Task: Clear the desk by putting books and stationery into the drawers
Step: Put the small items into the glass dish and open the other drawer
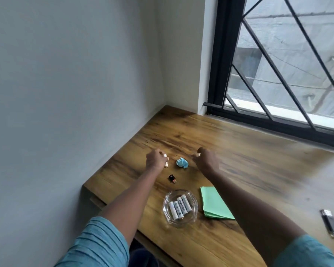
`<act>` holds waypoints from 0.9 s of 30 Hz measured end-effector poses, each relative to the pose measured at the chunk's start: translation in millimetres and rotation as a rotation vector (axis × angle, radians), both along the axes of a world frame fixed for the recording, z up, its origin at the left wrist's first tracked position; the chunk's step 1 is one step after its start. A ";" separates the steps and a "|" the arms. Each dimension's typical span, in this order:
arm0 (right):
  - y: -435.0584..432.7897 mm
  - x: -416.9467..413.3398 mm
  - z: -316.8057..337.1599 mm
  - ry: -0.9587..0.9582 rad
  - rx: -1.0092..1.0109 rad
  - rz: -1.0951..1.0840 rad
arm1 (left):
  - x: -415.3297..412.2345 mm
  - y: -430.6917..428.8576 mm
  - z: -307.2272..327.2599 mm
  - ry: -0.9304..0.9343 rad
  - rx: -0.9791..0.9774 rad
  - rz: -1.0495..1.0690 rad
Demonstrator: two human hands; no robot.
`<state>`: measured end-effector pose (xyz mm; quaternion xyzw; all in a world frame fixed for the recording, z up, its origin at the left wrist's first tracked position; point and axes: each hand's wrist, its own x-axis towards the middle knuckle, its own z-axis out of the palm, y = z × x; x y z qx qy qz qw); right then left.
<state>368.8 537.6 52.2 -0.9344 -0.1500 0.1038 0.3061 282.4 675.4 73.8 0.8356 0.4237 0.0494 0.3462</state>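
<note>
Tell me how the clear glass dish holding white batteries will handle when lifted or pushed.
The clear glass dish looks thick-walled, so probably heavy and breakable if dropped. The loose white batteries inside would likely roll and rattle if it tilts.

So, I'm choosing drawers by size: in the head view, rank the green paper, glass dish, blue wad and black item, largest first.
1. green paper and glass dish: they look about alike, so no ranking between them.
2. blue wad, though it lies farther off.
3. black item.
</note>
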 end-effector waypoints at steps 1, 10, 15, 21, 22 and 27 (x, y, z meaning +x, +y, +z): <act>-0.3 -9.8 1.7 -0.027 0.026 0.025 | -8.2 -3.3 2.2 -0.027 0.007 -0.029; -37.2 -107.1 7.2 -0.216 0.099 0.383 | -85.6 -43.9 4.7 -0.159 0.036 -0.250; -67.3 -135.2 2.4 -0.252 0.023 0.515 | -110.7 -61.1 -1.5 -0.166 0.078 -0.301; -72.2 -143.2 -8.7 -0.316 -0.098 0.681 | -109.1 -75.4 -4.7 -0.069 0.158 -0.422; -71.5 -144.2 -9.6 -0.334 -0.118 0.693 | -108.4 -75.9 -6.0 -0.052 0.174 -0.426; -72.1 -140.1 -11.8 -0.344 -0.095 0.721 | -103.1 -73.5 -8.9 -0.035 0.213 -0.441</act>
